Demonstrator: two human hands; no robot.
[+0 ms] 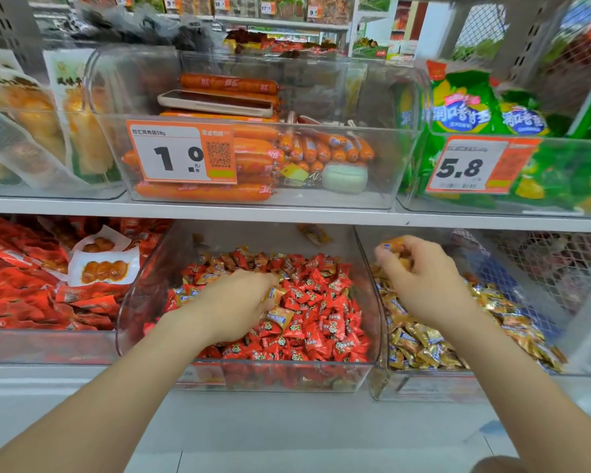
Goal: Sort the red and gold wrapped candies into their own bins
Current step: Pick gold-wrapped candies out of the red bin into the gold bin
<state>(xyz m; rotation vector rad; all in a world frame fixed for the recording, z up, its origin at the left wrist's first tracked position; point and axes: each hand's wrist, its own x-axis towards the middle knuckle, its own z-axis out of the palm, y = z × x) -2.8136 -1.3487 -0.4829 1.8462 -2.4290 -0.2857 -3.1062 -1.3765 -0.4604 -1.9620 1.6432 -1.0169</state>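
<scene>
1. A single view is given, taken by a wide-angle camera worn on the head, above and behind both grips.
2. It is faced forward and down: the left hand [232,302] is seen in the red bin [128,315], and the right hand [420,278] over the gold bin [423,387].
3. The grips are seen from near, with the forearms [123,380] entering from the bottom edge.
4. The shelf [287,213] is framed just above the grips, and the upper bins [382,165] beyond it are seen level-on.
</scene>
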